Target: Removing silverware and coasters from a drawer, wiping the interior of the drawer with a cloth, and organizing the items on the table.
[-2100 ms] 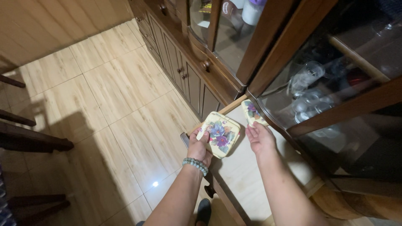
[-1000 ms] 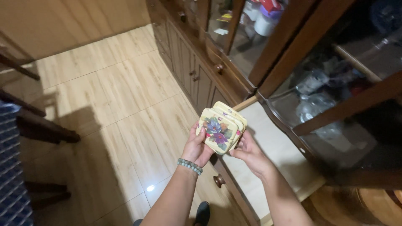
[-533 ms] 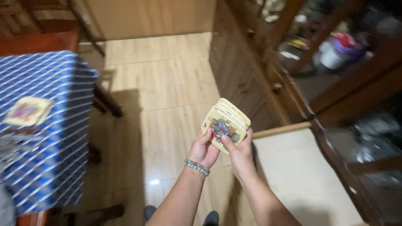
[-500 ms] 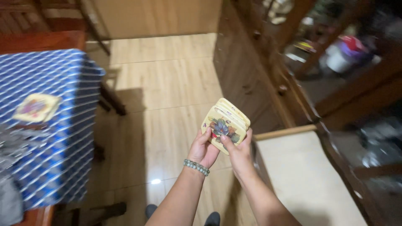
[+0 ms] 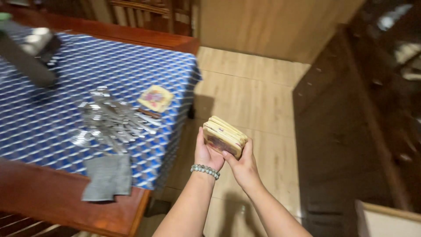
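The view has swung away from the dark wood cabinet (image 5: 351,109), whose glass doors and open pale drawer filled the right side two seconds ago; it now shows only as a dim edge. The bench (image 5: 66,193) with its blue patterned cloth (image 5: 109,66) has come fully into sight, bearing a pile of metal cutlery (image 5: 112,123), a grey folded cloth (image 5: 107,177) and a lone floral coaster (image 5: 155,98). The stack of coasters (image 5: 223,136), once a single piece lifted near the cabinet, is now gathered and tilted flatter, its edges showing, between the left hand (image 5: 206,153) and right hand (image 5: 241,164).
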